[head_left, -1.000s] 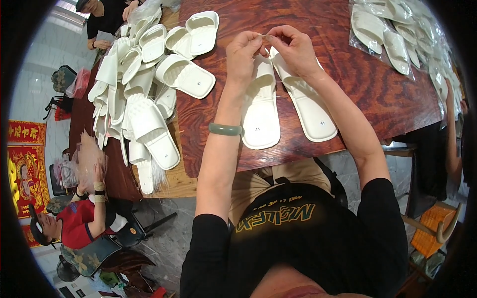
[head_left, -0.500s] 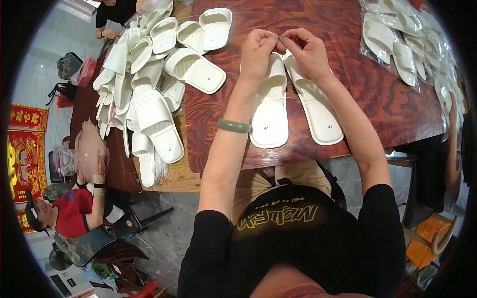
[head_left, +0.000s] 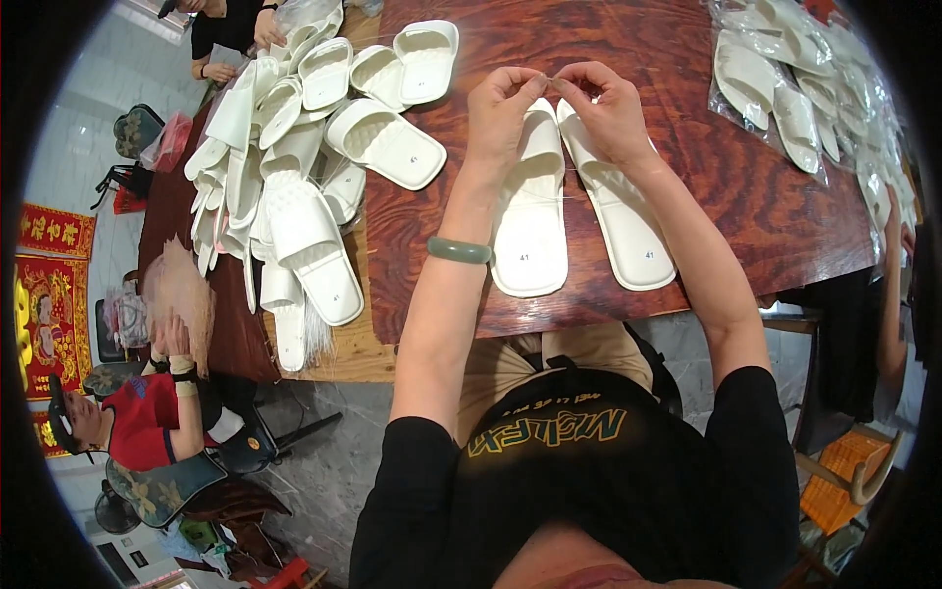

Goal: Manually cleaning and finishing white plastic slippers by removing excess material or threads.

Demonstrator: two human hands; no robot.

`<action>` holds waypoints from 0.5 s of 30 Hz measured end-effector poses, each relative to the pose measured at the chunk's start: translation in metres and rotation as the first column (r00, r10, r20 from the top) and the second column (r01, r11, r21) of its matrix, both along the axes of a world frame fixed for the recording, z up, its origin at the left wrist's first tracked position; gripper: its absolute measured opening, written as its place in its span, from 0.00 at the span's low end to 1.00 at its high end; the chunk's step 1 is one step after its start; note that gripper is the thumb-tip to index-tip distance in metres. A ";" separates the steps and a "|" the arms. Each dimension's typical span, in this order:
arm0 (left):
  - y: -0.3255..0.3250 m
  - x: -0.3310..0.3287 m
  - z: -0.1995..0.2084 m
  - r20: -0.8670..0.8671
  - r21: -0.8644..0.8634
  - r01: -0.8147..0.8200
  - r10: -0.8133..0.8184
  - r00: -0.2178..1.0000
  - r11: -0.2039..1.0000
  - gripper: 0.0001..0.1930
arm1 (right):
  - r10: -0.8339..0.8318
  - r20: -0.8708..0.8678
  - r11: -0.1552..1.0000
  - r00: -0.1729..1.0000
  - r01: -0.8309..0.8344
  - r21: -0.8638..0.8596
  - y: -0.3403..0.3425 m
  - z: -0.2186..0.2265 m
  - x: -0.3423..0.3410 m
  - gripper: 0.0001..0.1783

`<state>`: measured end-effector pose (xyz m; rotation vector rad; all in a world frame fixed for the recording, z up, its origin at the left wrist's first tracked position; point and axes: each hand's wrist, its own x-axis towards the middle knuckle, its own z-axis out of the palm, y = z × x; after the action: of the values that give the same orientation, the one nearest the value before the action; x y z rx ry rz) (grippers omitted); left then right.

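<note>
A pair of white open-toe slippers lies on the red-brown wood-grain table in front of me: a left slipper (head_left: 530,236) and a right slipper (head_left: 638,231), soles flat and heels toward me. Over their far ends, my left hand (head_left: 498,113) and my right hand (head_left: 610,110) meet with fingers bent and thumbs pinched in. Whatever sits between the fingertips is too small to make out. A faint thin strand shows near the slippers' inner edges. My left wrist wears a green bangle (head_left: 459,249).
Many loose white slippers (head_left: 309,245) are heaped at the left, beside a bunch of thin clear strands (head_left: 319,339). Slippers in clear bags (head_left: 775,88) pile up at the far right. A person in red (head_left: 147,422) sits left; another in black (head_left: 226,34) works far left.
My hands have shifted slightly to the left, and the pinched fingertips are a little farther apart. The left slipper has moved slightly. The person in red has moved their hands.
</note>
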<state>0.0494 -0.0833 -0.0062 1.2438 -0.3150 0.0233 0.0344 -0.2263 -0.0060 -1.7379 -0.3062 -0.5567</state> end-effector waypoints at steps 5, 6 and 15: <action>-0.001 -0.001 0.001 0.023 -0.023 -0.005 0.006 1.000 1.000 0.06 | 0.003 0.005 0.999 1.000 -0.003 -0.034 -0.001 0.000 0.001 0.09; -0.001 -0.001 0.000 0.011 -0.034 0.005 -0.005 1.000 0.999 0.06 | -0.003 0.041 1.000 0.999 0.003 -0.022 -0.001 -0.001 0.001 0.10; -0.001 0.000 -0.001 0.013 -0.039 -0.004 0.005 1.000 0.999 0.06 | -0.087 0.120 0.960 0.989 0.115 -0.255 -0.005 0.001 0.001 0.07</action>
<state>0.0499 -0.0842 -0.0076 1.2063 -0.3218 0.0415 0.0352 -0.2309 -0.0047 -1.9908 -0.3827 -0.7119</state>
